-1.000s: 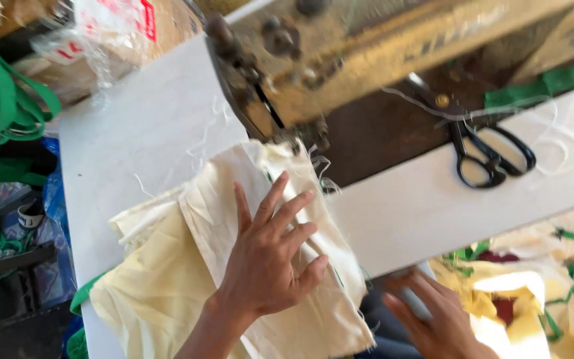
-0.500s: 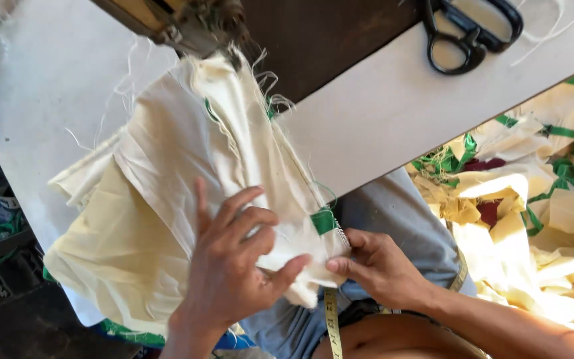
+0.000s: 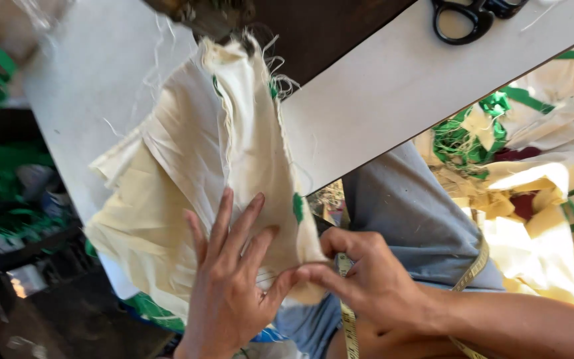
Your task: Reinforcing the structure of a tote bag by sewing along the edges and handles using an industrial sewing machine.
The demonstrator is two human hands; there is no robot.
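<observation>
Since half a second ago the view has been shifted slightly, and the right hand has been moved in closer along the cloth's lower edge, until its fingertips meet the left thumb. At the bottom centre of the frame, the left hand is laid flat with fingers spread on the cream fabric, apparently so the layers are kept from sliding; nothing is gripped by it. Just to its right, the fabric's lower corner is pinched between thumb and fingers of the right hand, likely so the edges are lined up. A yellow measuring tape is draped under that hand and across the lap in grey shorts. The cream fabric is spread from the lower centre up to the upper centre, where its frayed end lies at the sewing machine. It is supported on the white table. Black scissors are seen at the top right, and cream and green scraps at the far right.
</observation>
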